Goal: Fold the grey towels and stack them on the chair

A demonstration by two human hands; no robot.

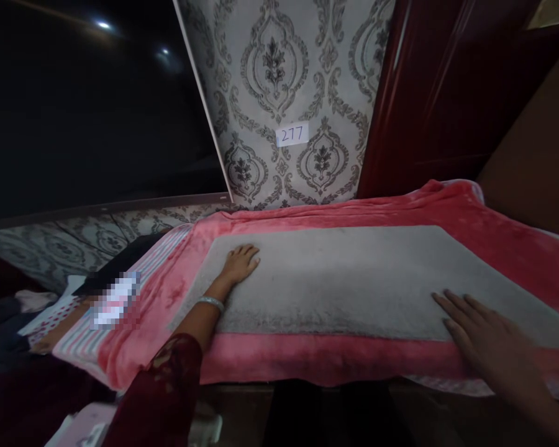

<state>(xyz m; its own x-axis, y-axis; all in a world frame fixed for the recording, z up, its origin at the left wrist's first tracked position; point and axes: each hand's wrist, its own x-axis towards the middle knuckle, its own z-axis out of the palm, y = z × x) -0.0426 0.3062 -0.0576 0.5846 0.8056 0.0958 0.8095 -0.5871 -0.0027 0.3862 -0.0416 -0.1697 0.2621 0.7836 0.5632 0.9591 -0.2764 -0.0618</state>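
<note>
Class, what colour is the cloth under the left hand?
Grey cloth, clearest in the head view.

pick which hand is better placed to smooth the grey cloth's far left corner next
Probably the left hand: it lies palm down on the grey cloth, close to that corner. The right hand is toward the cloth's right end, by the near edge.

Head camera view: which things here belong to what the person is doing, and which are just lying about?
Seems part of the work:
Gray cloth, spread flat
Left hand, palm down on it
Right hand, at its right part
Pink-red blanket, underneath

Seems merely around:
Dark screen, left
Paper slip reading 277, on the patterned wall
Red-dotted item, far left
</note>
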